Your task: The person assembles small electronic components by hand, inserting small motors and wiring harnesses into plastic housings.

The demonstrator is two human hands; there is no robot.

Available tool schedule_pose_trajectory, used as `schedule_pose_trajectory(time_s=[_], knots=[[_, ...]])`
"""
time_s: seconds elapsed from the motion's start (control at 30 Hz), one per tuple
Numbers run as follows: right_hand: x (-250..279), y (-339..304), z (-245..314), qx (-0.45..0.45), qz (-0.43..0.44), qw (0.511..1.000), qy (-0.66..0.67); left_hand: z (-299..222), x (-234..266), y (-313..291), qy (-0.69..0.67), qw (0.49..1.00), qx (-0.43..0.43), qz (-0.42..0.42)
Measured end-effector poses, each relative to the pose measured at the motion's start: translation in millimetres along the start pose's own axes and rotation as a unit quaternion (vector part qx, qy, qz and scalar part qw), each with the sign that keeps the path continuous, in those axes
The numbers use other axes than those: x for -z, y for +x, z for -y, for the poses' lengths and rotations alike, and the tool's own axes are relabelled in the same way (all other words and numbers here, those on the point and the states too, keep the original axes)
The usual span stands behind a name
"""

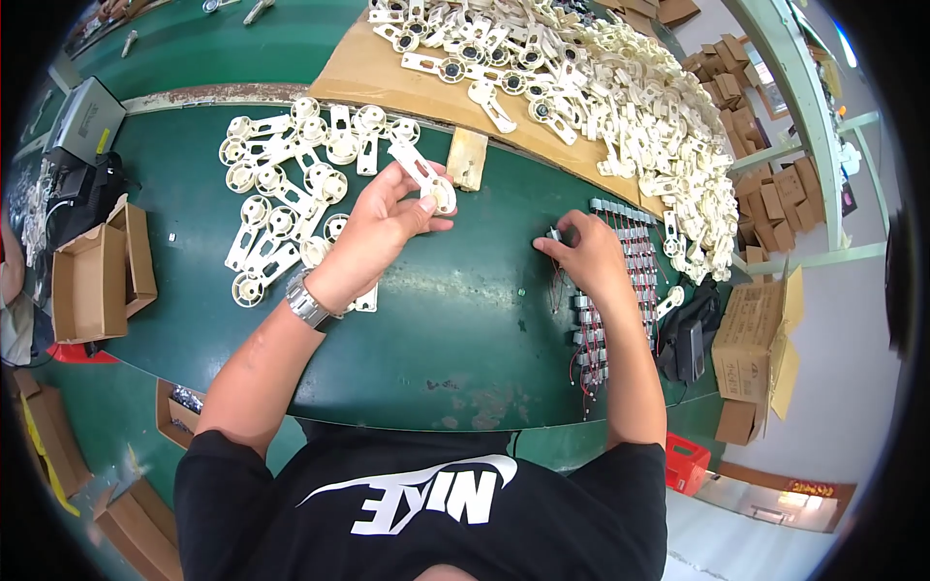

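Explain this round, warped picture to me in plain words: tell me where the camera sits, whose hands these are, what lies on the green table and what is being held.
There is no machine here, only a person working with bare hands. The camera is worn on that person's head and looks down, so the forearms come in from below; its wide lens bends straight edges. The left hand, with a wristwatch on its wrist, holds up a cream plastic arm piece with a round end. The right hand pinches a small metal motor at the edge of a row of small motors with thin wires. On the green table a cluster of the same cream pieces lies by the left hand. A much bigger heap lies on a sheet of cardboard farther back. An open cardboard box stands at the left.
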State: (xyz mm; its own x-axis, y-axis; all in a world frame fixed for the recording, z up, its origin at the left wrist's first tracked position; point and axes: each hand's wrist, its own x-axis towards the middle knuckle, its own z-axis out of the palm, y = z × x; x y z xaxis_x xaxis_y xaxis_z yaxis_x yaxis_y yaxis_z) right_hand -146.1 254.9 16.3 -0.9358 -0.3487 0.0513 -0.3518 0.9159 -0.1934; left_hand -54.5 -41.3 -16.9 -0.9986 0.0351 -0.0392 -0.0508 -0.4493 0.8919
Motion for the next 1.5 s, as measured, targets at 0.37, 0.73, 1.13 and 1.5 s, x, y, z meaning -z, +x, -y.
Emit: schedule_pose_trajectory(time_s=[0.37, 0.73, 1.13, 1.5], knots=[[78.7, 18.6, 82.0, -0.002, 0.011, 0.973, 0.232, -8.5, 6.0, 1.3, -0.117, 0.992, 0.018, 0.048], [41.5, 13.2, 131.4, 0.086, -0.01, 0.894, 0.439, -13.5, 9.5, 5.3, -0.179, 0.983, -0.037, -0.004], [32.8, 26.5, 138.0, 0.077, -0.033, 0.909, 0.408, -12.5, 13.3, 6.2, -0.169, 0.984, -0.056, -0.014], [21.5, 25.5, 144.6, 0.108, -0.063, 0.905, 0.406, -10.5, 10.0, 5.2, -0.154, 0.985, -0.077, -0.025]])
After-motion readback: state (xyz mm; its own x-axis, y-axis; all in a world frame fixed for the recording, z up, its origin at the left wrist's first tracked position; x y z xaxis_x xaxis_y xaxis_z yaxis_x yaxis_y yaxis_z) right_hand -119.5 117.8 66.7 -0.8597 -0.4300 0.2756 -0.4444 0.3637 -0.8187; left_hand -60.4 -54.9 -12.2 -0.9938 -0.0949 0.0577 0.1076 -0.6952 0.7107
